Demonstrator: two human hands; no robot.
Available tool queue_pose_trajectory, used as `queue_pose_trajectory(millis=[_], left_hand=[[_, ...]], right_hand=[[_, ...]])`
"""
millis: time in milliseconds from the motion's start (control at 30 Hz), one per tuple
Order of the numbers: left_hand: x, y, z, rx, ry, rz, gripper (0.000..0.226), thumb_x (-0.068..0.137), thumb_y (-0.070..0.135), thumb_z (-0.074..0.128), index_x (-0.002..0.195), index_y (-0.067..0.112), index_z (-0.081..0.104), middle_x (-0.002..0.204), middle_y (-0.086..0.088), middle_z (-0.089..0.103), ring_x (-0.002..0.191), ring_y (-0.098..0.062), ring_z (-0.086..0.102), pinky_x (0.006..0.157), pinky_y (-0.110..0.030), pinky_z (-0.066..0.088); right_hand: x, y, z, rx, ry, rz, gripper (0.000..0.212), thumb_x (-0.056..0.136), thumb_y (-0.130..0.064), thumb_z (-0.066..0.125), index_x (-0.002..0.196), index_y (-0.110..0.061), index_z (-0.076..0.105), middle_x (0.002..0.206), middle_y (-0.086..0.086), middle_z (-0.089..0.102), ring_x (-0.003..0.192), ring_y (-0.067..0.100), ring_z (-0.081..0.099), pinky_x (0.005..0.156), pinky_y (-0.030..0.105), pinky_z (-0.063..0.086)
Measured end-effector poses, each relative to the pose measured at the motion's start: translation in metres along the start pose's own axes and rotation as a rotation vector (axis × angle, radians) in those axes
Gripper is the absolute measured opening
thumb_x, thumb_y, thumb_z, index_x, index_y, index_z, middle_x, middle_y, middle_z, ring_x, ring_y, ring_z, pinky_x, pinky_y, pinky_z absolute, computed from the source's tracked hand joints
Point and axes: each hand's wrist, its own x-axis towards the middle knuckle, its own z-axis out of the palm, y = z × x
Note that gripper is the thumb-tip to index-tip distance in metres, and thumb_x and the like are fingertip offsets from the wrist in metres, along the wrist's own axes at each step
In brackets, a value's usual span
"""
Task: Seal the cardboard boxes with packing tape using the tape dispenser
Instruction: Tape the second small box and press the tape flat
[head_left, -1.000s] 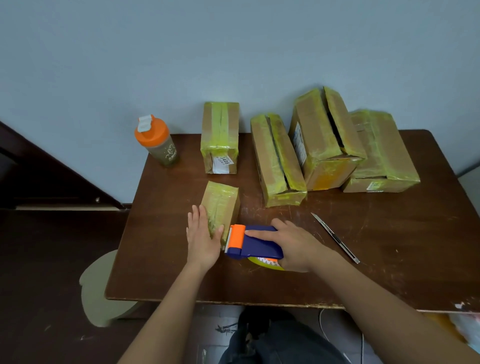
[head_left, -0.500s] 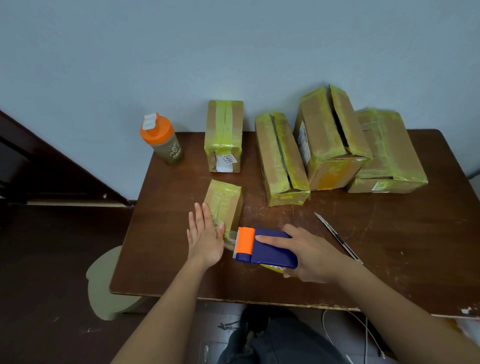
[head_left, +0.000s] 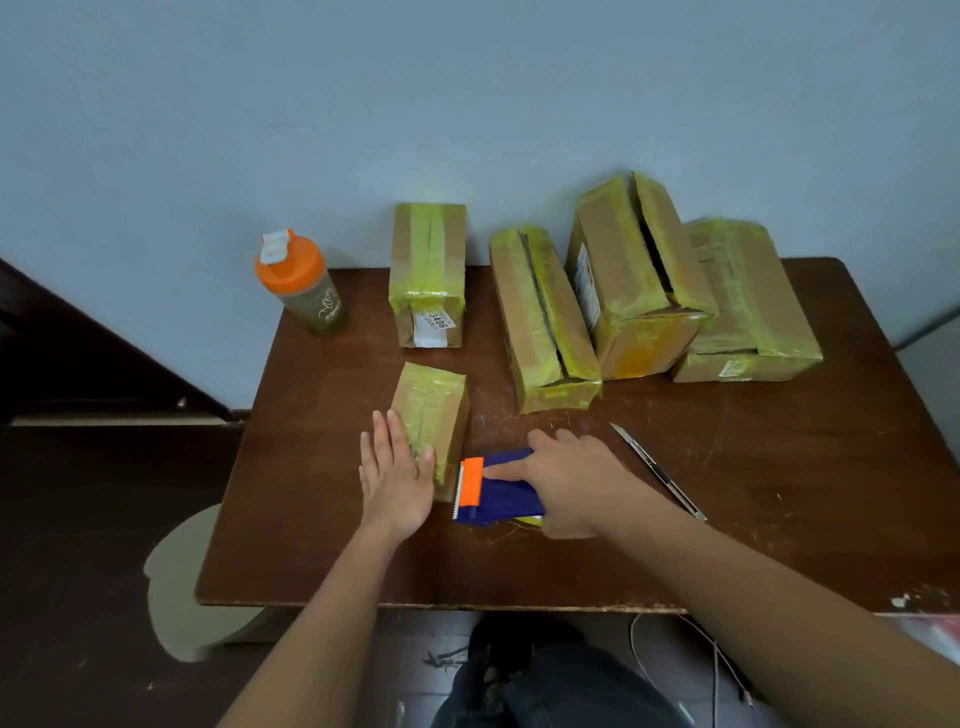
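A small cardboard box (head_left: 432, 410) wrapped in yellow tape lies near the table's front left. My left hand (head_left: 395, 475) lies flat with straight fingers against the box's left side and near end. My right hand (head_left: 569, 480) grips a blue tape dispenser (head_left: 501, 493) with an orange head, index finger stretched along its top. The dispenser's toothed edge sits just right of the box's near end. Several larger yellow-taped boxes stand at the back: one (head_left: 428, 270) with a white label, a long one (head_left: 543, 322), a tall one (head_left: 631, 270) and a flat one (head_left: 748, 306).
An orange-lidded shaker bottle (head_left: 301, 286) stands at the table's back left corner. A utility knife (head_left: 657, 470) lies to the right of my right hand. The brown wooden table (head_left: 779, 493) ends just below my forearms; a pale stool (head_left: 176, 582) sits lower left.
The dispenser in my right hand pulled a little right, away from the small box's near end, then returned close to it. My left hand stayed against the box.
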Motion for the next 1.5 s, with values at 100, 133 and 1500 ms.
queue_pose_trajectory(millis=[100,133,1500], left_hand=[[-0.001,-0.002,-0.002,-0.039,-0.002,0.005,0.067,0.103,0.043,0.024,0.151,0.022,-0.017,0.159,0.003,-0.023,0.147,-0.026,-0.016,0.119,-0.043,-0.003],[-0.001,-0.003,-0.004,-0.065,-0.011,-0.003,0.067,0.103,0.043,0.025,0.152,0.023,-0.016,0.159,0.004,-0.021,0.147,-0.028,-0.012,0.119,-0.044,-0.001],[-0.044,0.001,0.017,-0.653,0.248,-0.02,0.045,0.096,0.006,0.054,0.14,0.01,0.047,0.127,0.008,0.058,0.105,0.007,0.051,0.092,-0.013,0.04]], right_hand=[[0.014,-0.02,-0.021,-0.116,-0.018,0.038,0.047,0.086,-0.033,0.062,0.131,-0.034,0.049,0.111,0.008,0.051,0.096,0.029,0.054,0.078,0.038,0.043],[0.016,-0.024,-0.025,-0.184,-0.041,0.05,0.032,0.085,-0.033,0.062,0.116,-0.027,0.057,0.102,0.006,0.054,0.087,0.026,0.054,0.075,0.036,0.043],[0.043,-0.046,0.047,1.438,0.253,0.392,0.074,0.088,0.002,0.058,0.153,-0.017,0.027,0.154,-0.002,0.039,0.139,0.014,0.038,0.113,0.035,0.036]])
